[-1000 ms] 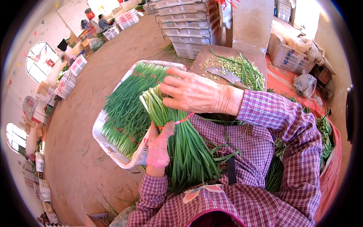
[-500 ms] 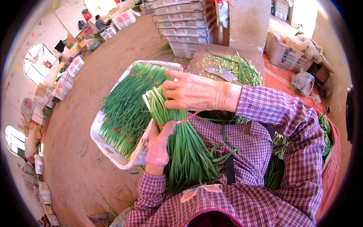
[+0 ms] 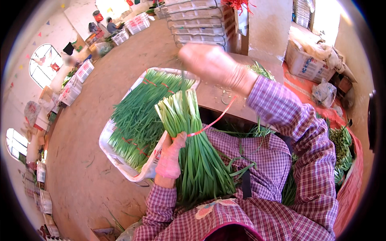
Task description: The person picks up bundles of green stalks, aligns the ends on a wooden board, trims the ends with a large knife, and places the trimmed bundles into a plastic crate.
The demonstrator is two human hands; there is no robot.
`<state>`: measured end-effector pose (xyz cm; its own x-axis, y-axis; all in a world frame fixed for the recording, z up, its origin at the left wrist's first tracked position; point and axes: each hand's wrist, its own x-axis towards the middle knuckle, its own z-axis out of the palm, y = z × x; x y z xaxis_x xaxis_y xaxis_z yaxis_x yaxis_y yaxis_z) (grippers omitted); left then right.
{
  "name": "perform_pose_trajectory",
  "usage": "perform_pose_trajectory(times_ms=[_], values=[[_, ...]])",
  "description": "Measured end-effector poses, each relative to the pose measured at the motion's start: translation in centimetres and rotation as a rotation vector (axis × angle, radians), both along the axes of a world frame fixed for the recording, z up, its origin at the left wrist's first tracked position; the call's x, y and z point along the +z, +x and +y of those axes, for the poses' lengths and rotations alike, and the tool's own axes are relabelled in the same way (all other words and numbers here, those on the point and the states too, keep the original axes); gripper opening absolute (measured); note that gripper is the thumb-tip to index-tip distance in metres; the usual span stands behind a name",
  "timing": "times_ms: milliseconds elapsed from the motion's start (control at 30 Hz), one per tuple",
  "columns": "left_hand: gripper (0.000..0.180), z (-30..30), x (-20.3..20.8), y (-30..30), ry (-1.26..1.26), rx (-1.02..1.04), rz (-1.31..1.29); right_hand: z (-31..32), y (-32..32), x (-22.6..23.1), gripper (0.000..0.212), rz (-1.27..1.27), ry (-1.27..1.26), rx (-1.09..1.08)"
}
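Note:
My left hand (image 3: 171,156) is wrapped round a bunch of garlic chives (image 3: 203,160), its pale cut ends up and its green leaves hanging over my lap. A red tie (image 3: 219,117) circles the bunch, one loose end sticking out to the right. Above the bunch is my right hand (image 3: 213,66), blurred but closed on a thin chive leaf (image 3: 183,82) that runs down to the stem ends. Beside them on the left, a white plastic crate (image 3: 106,134) holds tied chive bunches (image 3: 140,106).
A low brown table (image 3: 241,105) stands ahead of me with cut chive bits on it. Stacked white crates (image 3: 197,28) rise behind. More chives (image 3: 341,150) lie at my right beside red sheeting (image 3: 352,188). Another person (image 3: 112,26) sits far off among crates.
My right hand has lifted up and away from the stem ends, drawing a leaf upward. It now covers the knife on the table. My left hand keeps its hold.

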<state>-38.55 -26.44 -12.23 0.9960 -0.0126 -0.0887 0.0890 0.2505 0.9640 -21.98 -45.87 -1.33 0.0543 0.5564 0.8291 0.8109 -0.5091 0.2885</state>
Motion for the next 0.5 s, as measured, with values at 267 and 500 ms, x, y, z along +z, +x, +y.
perform_pose_trajectory(times_ms=[267,500], values=[[0.026,2.4,-1.9,-0.7,-0.054,0.155,0.030,-16.6,2.2,3.2,0.014,0.190,0.158,-0.889],[0.032,2.0,-0.8,-1.7,-0.061,0.184,-0.005,-6.0,-4.0,-0.8,0.020,0.486,-0.012,-0.206]])
